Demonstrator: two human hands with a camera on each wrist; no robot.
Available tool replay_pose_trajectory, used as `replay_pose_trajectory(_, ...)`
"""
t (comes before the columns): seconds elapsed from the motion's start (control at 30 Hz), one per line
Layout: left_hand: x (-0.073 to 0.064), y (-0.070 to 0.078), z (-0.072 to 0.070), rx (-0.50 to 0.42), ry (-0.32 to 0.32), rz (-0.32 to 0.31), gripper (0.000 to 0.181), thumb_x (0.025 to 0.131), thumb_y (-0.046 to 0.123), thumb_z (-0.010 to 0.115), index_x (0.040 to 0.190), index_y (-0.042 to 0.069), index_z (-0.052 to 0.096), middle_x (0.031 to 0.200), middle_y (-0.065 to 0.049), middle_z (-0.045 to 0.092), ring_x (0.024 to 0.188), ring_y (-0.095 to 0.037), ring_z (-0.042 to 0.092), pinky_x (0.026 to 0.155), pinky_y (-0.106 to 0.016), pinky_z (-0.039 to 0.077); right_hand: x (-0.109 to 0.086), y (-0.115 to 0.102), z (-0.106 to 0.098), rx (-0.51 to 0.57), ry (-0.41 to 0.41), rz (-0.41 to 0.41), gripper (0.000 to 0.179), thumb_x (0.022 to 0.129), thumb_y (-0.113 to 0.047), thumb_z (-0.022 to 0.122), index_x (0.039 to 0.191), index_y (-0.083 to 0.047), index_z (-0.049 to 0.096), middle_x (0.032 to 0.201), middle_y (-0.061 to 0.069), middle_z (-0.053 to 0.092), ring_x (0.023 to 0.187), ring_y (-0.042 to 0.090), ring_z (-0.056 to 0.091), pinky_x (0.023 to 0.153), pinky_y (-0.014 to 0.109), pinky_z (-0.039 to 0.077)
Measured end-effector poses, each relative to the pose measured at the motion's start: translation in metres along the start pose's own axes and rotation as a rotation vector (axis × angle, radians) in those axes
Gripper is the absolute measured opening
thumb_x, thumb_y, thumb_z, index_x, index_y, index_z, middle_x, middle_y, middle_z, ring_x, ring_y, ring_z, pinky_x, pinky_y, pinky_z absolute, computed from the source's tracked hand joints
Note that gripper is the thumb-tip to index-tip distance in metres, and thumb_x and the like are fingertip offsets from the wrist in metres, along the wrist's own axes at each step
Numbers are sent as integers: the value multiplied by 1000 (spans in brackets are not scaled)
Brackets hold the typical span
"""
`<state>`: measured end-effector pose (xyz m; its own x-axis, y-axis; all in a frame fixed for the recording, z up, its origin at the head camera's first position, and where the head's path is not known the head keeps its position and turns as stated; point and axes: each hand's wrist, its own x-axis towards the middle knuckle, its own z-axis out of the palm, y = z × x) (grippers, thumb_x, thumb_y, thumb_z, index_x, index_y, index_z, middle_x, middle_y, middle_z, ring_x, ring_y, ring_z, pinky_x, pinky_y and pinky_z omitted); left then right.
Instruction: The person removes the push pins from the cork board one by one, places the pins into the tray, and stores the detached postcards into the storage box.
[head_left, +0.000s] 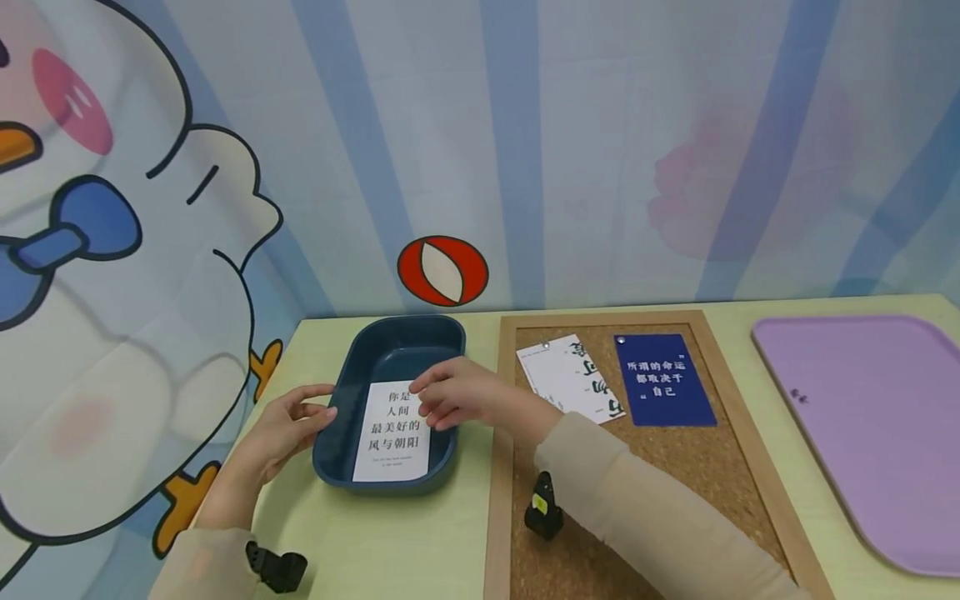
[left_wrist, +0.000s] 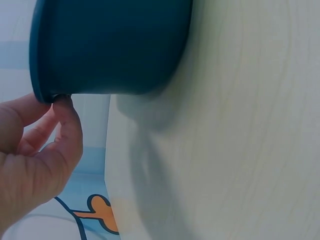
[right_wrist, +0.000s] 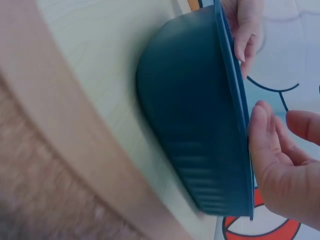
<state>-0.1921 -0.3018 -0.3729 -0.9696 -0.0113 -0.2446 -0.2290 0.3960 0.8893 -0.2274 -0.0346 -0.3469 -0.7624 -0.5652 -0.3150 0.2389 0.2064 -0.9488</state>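
A dark teal plastic tub (head_left: 399,354) stands at the left of the table. Inside it lies a white card (head_left: 386,458) printed with dark characters. My left hand (head_left: 294,425) pinches the tub's left rim; in the left wrist view the thumb and fingers (left_wrist: 67,130) meet at that rim. Over the tub's right side hovers my right hand (head_left: 461,392), its fingers overlapping the card's upper right edge in the head view. From the right wrist, its thumb and fingers (right_wrist: 260,132) stand apart beside the rim, with nothing visible between them.
Right of the tub lies a wood-framed corkboard (head_left: 712,458) bearing a white card (head_left: 562,379) and a blue card (head_left: 663,392), each with a pin at its top. My right forearm crosses the board. A purple tray (head_left: 877,433) with small dark bits sits farther right.
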Motion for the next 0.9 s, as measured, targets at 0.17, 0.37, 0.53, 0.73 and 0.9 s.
replay_pose_trajectory(0.17, -1, 0, -1, -13, 2, 8, 52, 94, 13, 57, 139, 0, 36, 99, -8, 54, 75, -9, 53, 67, -20, 48, -10, 4, -13, 25, 1, 21, 27, 94, -5, 51, 119, 4, 56, 80, 10, 61, 59, 15, 56, 57, 23, 51)
replay_pose_trajectory(0.37, -2, -5, -1, 31, 19, 80, 52, 94, 15, 57, 139, -1, 36, 110, -14, 49, 85, -12, 53, 75, -20, 48, -19, 12, -35, 9, -2, 17, 31, 92, -2, 52, 122, 5, 52, 85, 12, 62, 62, 14, 57, 60, 25, 51)
replay_pose_trajectory(0.53, -5, -7, -1, 69, 49, 161, 50, 94, 17, 56, 137, -2, 38, 110, -16, 49, 85, -10, 54, 75, -19, 47, -29, 14, -51, -5, 4, 7, 30, 90, -1, 52, 120, 4, 53, 92, 16, 62, 65, 15, 59, 63, 27, 52)
replay_pose_trajectory(0.73, -7, -2, 0, 176, 120, 224, 47, 94, 19, 57, 134, -3, 44, 110, -18, 52, 86, -15, 52, 75, -17, 46, -42, 15, -68, -37, -1, -8, 31, 91, -3, 52, 121, 5, 52, 93, 16, 61, 70, 16, 60, 68, 31, 53)
replay_pose_trajectory(0.9, -9, 5, 1, 242, 165, 236, 44, 94, 20, 57, 133, 1, 47, 114, -18, 53, 93, -24, 52, 76, -17, 45, -51, 20, -83, -73, 11, -22, 34, 91, -5, 53, 123, 6, 50, 92, 16, 61, 72, 18, 59, 72, 34, 53)
